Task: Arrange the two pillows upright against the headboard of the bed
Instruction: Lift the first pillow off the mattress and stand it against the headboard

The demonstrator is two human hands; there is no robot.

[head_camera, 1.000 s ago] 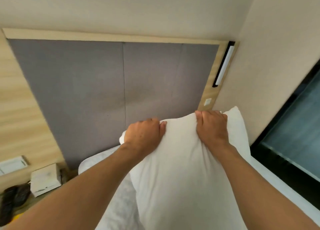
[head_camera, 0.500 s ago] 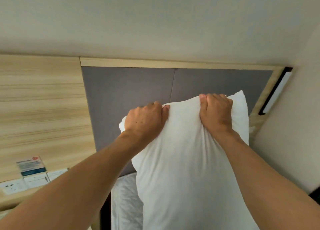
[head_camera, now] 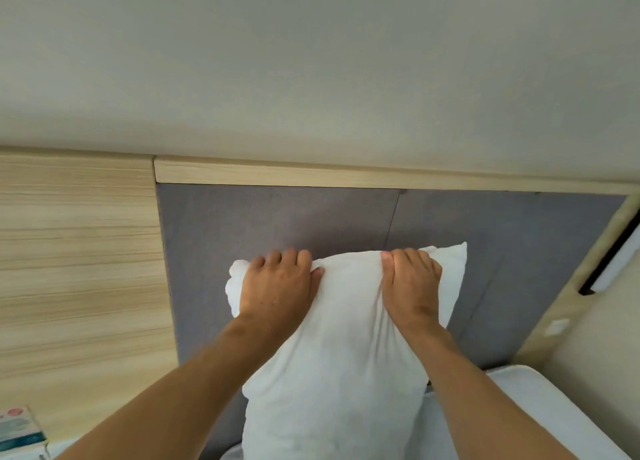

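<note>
A white pillow (head_camera: 339, 362) stands upright in front of the grey padded headboard (head_camera: 311, 224), near its middle. My left hand (head_camera: 277, 286) grips the pillow's top left corner, and my right hand (head_camera: 412, 286) grips its top edge near the right corner. Both forearms reach in from below. The pillow's lower end runs out of the frame. A second pillow cannot be made out. A strip of white bed (head_camera: 540, 400) shows at the lower right.
A light wooden panel (head_camera: 76, 269) flanks the headboard on the left, with a small printed card (head_camera: 20, 432) at its foot. A wooden frame with a slim wall lamp (head_camera: 620, 255) and a switch (head_camera: 556, 328) borders the right side. A plain wall rises above.
The view has swung left and up across the frames. Both hands have kept hold of the pillow's top, and the pillow now sits nearer the headboard's middle.
</note>
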